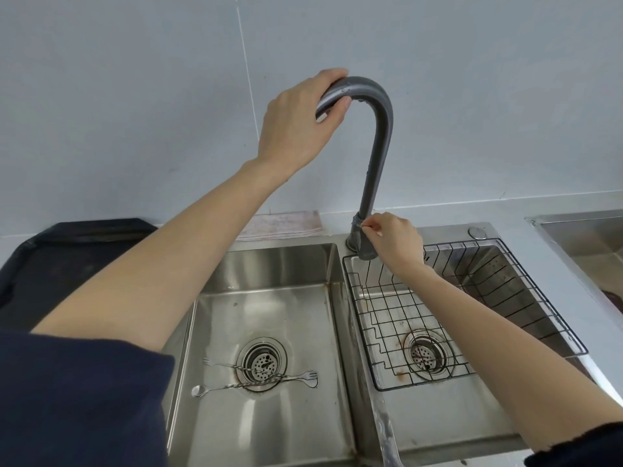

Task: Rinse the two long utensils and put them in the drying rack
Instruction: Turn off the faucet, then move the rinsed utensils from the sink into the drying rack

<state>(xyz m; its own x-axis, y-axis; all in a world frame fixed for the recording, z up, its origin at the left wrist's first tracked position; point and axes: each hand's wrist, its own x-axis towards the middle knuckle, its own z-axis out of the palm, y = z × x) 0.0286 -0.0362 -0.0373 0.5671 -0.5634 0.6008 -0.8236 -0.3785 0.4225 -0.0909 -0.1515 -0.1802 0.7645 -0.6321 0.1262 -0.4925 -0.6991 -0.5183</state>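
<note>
Two long thin twisted-metal utensils lie crossed over the drain of the left sink basin (269,298): one (232,365) with a small fork end at the left, the other (253,385) with a spoon end at the left and a fork end at the right. A black wire drying rack (526,291) sits in the right basin. My left hand (296,126) grips the spout end of the tall grey gooseneck faucet (374,170). My right hand (394,241) is closed at the faucet's base, where its handle is hidden. No water is running.
A dark tray (67,257) lies on the counter to the left. A folded cloth (283,224) rests against the wall behind the sink. Another steel basin (586,241) is at the far right. Both drains have strainers.
</note>
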